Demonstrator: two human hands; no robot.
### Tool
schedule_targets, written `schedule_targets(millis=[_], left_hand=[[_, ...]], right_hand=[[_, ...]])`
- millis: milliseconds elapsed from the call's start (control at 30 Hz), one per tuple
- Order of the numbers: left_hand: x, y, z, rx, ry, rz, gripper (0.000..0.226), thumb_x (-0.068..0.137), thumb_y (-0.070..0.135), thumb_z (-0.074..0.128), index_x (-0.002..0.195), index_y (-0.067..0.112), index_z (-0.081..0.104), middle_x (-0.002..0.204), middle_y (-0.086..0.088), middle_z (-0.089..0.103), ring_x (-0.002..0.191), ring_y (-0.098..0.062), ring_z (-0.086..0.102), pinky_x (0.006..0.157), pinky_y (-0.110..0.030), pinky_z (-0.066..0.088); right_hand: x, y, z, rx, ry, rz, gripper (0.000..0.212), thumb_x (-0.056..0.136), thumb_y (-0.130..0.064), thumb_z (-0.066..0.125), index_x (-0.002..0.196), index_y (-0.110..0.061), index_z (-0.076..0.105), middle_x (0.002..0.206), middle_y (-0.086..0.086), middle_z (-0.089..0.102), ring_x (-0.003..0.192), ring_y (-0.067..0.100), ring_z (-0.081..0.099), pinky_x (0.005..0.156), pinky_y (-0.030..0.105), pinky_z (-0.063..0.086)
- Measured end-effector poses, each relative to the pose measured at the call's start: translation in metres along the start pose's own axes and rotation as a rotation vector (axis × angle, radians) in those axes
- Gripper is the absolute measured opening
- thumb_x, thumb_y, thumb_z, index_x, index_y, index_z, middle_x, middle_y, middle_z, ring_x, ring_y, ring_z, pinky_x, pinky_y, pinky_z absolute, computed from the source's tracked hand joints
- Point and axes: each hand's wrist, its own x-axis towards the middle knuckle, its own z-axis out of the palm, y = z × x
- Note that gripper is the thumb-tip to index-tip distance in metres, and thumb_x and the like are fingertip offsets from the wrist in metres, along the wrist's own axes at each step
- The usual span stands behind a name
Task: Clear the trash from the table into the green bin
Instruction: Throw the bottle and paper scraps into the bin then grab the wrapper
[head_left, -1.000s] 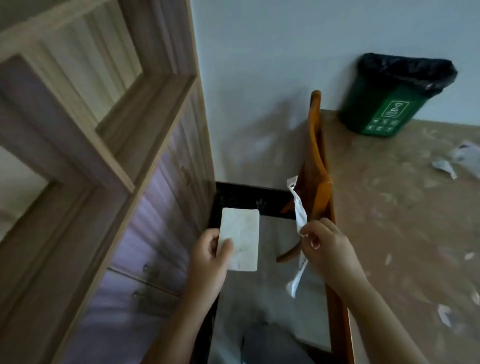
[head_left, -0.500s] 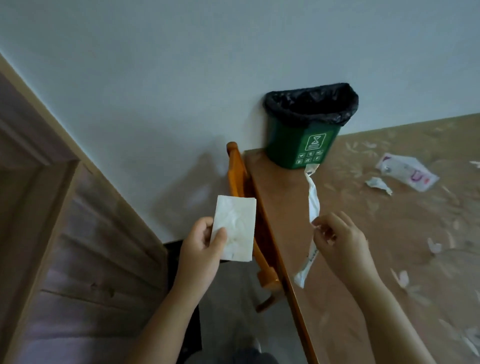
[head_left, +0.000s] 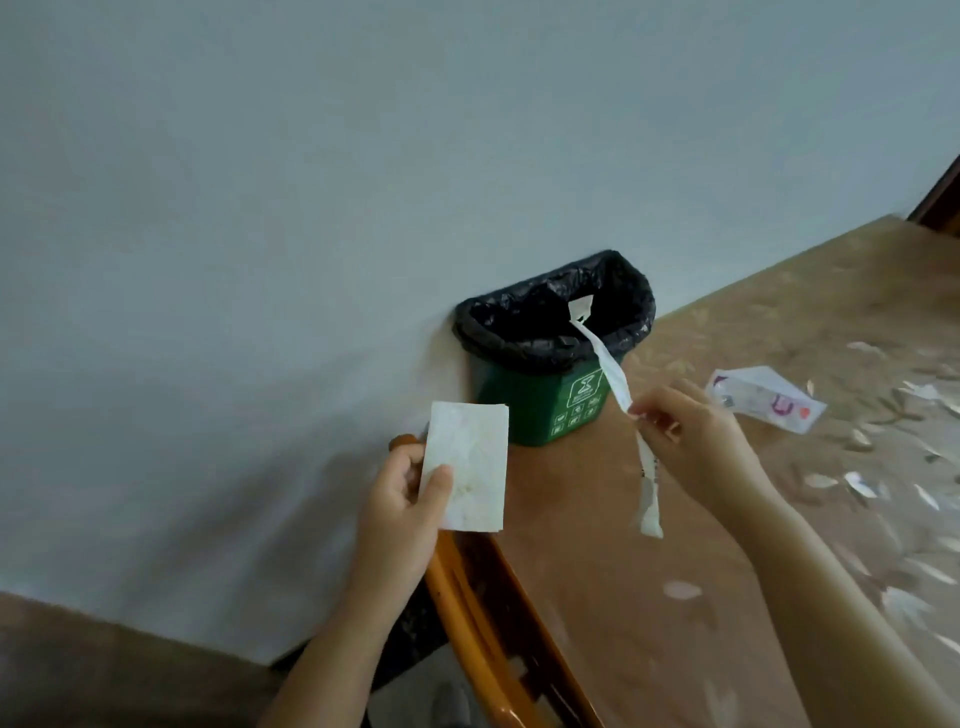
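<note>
At frame centre, against pale wall: green bin, black-lined, on patterned brown table. Left hand pinching folded tissue; right hand gripping long wrapper strip, top end over bin mouth. Right of bin, crumpled packet lying on tabletop.

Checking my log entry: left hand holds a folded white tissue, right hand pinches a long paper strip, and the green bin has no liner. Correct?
Not quite. The head view shows the green bin lined with a black bag. The rest stands: left hand holds the folded white tissue, right hand pinches the paper strip.

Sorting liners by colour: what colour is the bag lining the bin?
Black bin liner, clearest in the head view.
</note>
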Motion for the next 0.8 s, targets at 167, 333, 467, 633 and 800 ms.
schedule_targets(millis=[167,333,467,633,800], left_hand=[[0.065,0.013,-0.003,-0.022,-0.047,0.063,0.011,0.089,0.018,0.053,0.084,0.027,0.052,0.086,0.006,0.063,0.073,-0.006,0.063,0.05,-0.011,0.048],[0.104,0.011,0.003,-0.041,-0.069,0.056,0.014,0.089,0.018,0.054,0.082,0.029,0.051,0.085,0.007,0.063,0.074,-0.007,0.063,0.051,-0.014,0.05],[0.123,0.006,0.009,-0.058,-0.1,0.056,0.015,0.088,0.016,0.055,0.081,0.028,0.052,0.082,0.008,0.063,0.07,0.003,0.062,0.049,-0.011,0.048],[0.146,0.001,0.011,-0.035,-0.159,0.075,0.012,0.088,0.017,0.054,0.082,0.028,0.053,0.081,0.009,0.064,0.072,0.004,0.062,0.053,-0.015,0.05],[0.165,-0.003,0.011,-0.02,-0.164,0.09,0.01,0.088,0.019,0.054,0.083,0.026,0.052,0.084,0.009,0.064,0.075,0.001,0.061,0.054,-0.021,0.052]], right_hand=[[0.078,-0.001,0.001,0.009,-0.042,0.036,0.011,0.078,0.0,0.063,0.082,-0.01,0.066,0.083,0.005,0.061,0.066,0.011,0.055,0.07,0.016,0.048],[0.132,0.001,0.015,0.055,-0.078,0.164,0.011,0.081,-0.007,0.061,0.085,-0.017,0.064,0.076,-0.001,0.062,0.068,0.01,0.055,0.06,0.016,0.041],[0.157,0.003,0.039,0.132,-0.035,0.263,0.008,0.082,-0.012,0.061,0.082,-0.02,0.063,0.077,0.0,0.064,0.073,0.014,0.057,0.062,0.019,0.043],[0.176,0.01,0.062,0.098,-0.038,0.333,0.007,0.082,-0.013,0.06,0.082,-0.018,0.063,0.08,0.004,0.065,0.073,0.017,0.057,0.059,0.016,0.042],[0.189,0.016,0.08,-0.018,-0.053,0.431,0.003,0.082,-0.02,0.059,0.081,-0.023,0.061,0.079,-0.004,0.064,0.077,0.017,0.059,0.079,0.038,0.049]])
